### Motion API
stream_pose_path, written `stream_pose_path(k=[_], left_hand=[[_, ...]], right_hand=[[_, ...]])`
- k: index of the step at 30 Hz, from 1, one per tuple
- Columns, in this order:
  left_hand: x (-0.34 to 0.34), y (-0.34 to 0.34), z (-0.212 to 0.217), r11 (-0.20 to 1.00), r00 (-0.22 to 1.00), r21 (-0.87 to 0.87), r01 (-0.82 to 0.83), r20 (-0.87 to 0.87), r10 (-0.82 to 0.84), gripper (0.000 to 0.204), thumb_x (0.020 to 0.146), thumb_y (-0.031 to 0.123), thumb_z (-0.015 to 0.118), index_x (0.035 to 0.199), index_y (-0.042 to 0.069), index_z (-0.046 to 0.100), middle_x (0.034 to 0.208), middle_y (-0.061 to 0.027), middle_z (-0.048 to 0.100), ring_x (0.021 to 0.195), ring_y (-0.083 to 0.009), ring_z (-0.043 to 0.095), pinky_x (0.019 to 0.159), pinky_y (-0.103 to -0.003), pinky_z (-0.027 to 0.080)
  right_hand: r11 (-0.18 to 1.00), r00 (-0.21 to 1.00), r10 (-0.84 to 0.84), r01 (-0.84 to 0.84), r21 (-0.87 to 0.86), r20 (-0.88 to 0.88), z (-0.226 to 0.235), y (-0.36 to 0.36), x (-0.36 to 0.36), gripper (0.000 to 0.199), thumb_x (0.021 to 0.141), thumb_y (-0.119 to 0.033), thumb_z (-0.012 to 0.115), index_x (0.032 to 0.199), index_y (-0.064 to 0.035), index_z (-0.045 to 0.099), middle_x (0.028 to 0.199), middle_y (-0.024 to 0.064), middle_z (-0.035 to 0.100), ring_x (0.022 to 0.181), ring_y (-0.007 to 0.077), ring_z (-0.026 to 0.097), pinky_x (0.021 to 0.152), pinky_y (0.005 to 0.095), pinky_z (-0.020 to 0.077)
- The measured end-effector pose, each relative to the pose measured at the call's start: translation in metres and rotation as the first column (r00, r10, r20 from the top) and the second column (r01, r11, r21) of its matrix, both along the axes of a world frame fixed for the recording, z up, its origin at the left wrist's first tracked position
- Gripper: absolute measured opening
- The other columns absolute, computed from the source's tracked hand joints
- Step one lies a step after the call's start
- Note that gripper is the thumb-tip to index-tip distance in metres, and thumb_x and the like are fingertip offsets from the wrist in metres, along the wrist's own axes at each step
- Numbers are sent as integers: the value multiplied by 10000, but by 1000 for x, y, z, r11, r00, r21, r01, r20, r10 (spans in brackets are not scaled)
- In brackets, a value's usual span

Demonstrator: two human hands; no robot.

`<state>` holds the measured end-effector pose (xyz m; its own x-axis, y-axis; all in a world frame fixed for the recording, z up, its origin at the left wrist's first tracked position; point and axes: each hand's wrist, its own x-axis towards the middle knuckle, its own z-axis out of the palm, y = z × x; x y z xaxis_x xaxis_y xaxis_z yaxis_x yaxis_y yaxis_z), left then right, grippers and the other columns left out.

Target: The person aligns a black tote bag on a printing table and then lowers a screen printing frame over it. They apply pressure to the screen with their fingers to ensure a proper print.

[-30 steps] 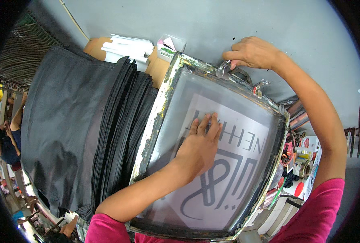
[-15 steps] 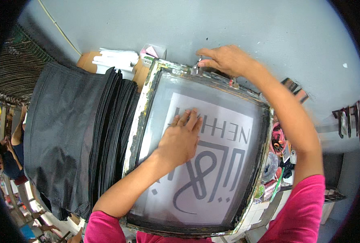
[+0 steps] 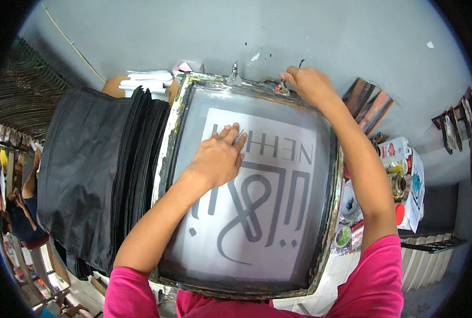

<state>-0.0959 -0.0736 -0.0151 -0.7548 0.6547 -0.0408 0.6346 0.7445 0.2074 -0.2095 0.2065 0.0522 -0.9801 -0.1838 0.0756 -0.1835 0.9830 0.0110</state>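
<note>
A silk-screen printing frame [image 3: 329, 212] with paint-stained edges lies before me. A white paper sheet [image 3: 268, 254] with dark lettering and a looping design shows through its mesh. My left hand [image 3: 218, 158] rests flat on the mesh over the upper left of the sheet, fingers spread. Along the frame's far edge stand two metal clamps. The left clamp [image 3: 234, 73] is untouched. My right hand [image 3: 309, 85] has its thumb and fingers closed at the top of the right clamp [image 3: 282, 88]; its exact grip is partly hidden.
A thick pile of black fabric bags [image 3: 93, 164] stands left of the frame. Behind it lie folded white papers [image 3: 147, 80]. Bottles and jars [image 3: 395, 151] crowd the right side, below dark squeegees [image 3: 367, 105] by the wall. Another person [image 3: 26, 212] sits far left.
My right hand has let go of the left clamp and moved right to the other one. My left hand stays on the mesh. The whole view has shifted slightly.
</note>
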Motion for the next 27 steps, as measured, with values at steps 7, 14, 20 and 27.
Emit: stream_pose_path(k=[7, 14, 20, 27], left_hand=[[1, 3, 1, 1000, 1000, -13, 26, -4, -27, 543, 1013, 287, 537, 1496, 43, 489, 1579, -230, 399, 1429, -375, 453, 1187, -447, 390], [3, 7, 1, 999, 999, -36, 22, -36, -24, 546, 1006, 294, 541, 1489, 43, 500, 1579, -231, 399, 1424, -377, 459, 1172, -452, 406], [1, 1, 8, 1000, 1000, -23, -1, 23, 2, 541, 1009, 302, 535, 1495, 68, 501, 1580, -196, 411, 1423, -363, 461, 1146, -457, 425], [0, 4, 2, 1000, 1000, -10, 15, -20, -15, 521, 1019, 290, 518, 1494, 78, 503, 1577, -178, 417, 1418, -348, 469, 1149, -449, 423]], right_hand=[[999, 999, -36, 36, -3, -29, -20, 1, 2, 502, 1092, -475, 370, 1113, -56, 645, 897, 251, 723, 847, 464, 700, 751, 565, 544], [972, 976, -215, 216, -96, 19, -26, -17, 6, 501, 1097, -464, 352, 1158, -50, 627, 987, 244, 732, 936, 454, 705, 836, 550, 550], [974, 987, -162, 157, -163, -18, 8, 19, 18, 560, 1031, -517, 498, 1347, -70, 618, 1188, 252, 690, 1126, 430, 654, 966, 512, 514], [996, 999, -17, 14, -92, -35, 6, 120, 52, 432, 1021, -456, 556, 1138, -65, 698, 991, 239, 708, 965, 450, 666, 864, 521, 517]])
